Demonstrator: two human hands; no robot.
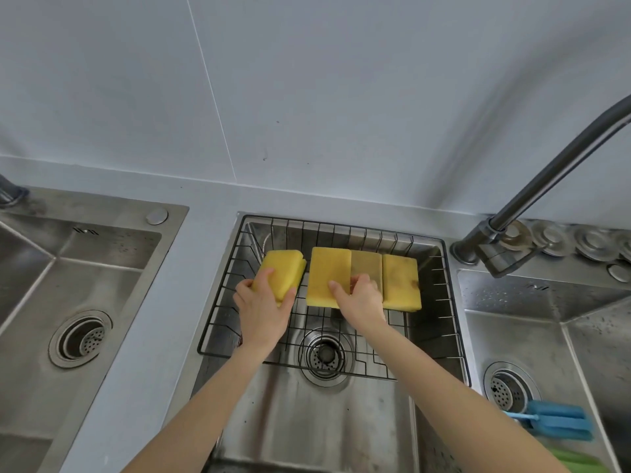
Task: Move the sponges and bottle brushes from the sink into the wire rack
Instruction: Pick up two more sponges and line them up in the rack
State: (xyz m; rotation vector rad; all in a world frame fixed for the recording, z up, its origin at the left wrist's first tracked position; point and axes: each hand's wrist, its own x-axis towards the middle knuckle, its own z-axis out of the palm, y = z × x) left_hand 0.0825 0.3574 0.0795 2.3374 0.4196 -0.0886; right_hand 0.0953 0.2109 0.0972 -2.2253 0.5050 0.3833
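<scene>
A black wire rack sits over the middle sink. Three yellow sponges lie side by side in it: a bright one, a darker one and a stained one. My right hand rests on the near edges of the bright and darker sponges. My left hand grips a fourth yellow sponge at the rack's left end. A blue bottle brush and a green one lie in the right sink.
A grey faucet arches over the right sink. Another steel sink lies at the left with a drain. The middle sink's drain shows under the rack. A white wall stands behind.
</scene>
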